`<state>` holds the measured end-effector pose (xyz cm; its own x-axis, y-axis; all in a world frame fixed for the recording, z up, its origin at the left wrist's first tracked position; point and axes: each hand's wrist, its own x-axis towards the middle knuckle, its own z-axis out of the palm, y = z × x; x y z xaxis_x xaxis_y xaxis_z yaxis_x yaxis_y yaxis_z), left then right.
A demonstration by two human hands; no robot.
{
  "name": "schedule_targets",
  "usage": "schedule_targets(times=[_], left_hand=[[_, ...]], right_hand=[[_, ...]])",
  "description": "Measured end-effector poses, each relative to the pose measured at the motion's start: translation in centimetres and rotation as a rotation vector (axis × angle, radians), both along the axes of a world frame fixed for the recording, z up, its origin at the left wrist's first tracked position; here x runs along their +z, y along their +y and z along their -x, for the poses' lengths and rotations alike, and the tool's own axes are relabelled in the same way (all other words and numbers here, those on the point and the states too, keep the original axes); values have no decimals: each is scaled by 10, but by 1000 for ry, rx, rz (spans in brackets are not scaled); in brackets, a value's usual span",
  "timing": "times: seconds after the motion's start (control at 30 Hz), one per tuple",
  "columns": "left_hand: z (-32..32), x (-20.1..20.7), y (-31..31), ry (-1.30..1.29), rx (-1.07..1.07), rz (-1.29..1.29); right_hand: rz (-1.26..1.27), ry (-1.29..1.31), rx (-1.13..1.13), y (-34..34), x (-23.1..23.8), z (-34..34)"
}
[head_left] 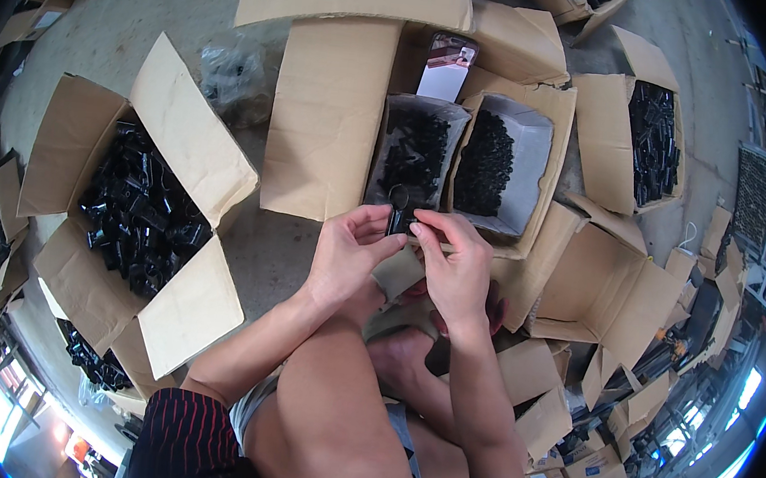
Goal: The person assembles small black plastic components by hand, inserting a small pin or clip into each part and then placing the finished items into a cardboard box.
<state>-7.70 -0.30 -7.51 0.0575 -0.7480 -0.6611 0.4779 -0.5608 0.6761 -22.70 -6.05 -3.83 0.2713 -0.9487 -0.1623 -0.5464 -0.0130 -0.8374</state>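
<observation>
A glossy black part with a round, cup-like end (399, 196) stands upright between my hands, in front of two grey bins. My left hand (350, 247) is closed around its lower shaft, thumb and fingers pinching it. With thumb and forefinger together, my right hand (456, 263) pinches at the part's right side; a small black piece seems to be at the fingertips, too small to name. Just beyond my hands, the left grey bin (377, 160) and the right grey bin (531, 152) each hold many small black pieces.
An open carton (192, 304) full of glossy black parts stands at the left. A phone (451, 54) leans behind the bins. At the right are an open carton (580, 299) and another carton (600, 140) with black parts. A clear plastic bag (233, 72) lies on the floor.
</observation>
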Motion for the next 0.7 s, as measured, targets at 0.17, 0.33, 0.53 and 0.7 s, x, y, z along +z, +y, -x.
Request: schedule_targets(times=[0.17, 0.33, 0.53, 0.7], left_hand=[[-3, 8, -4, 46, -13, -51], [0, 8, -4, 54, -15, -55], [0, 11, -5, -7, -36, -27], [4, 6, 0, -32, -4, -3]], right_hand=[[19, 30, 26, 0, 0, 2], [-36, 15, -15, 0, 2, 4], [-73, 13, -34, 0, 2, 4], [-59, 46, -68, 2, 3, 1]])
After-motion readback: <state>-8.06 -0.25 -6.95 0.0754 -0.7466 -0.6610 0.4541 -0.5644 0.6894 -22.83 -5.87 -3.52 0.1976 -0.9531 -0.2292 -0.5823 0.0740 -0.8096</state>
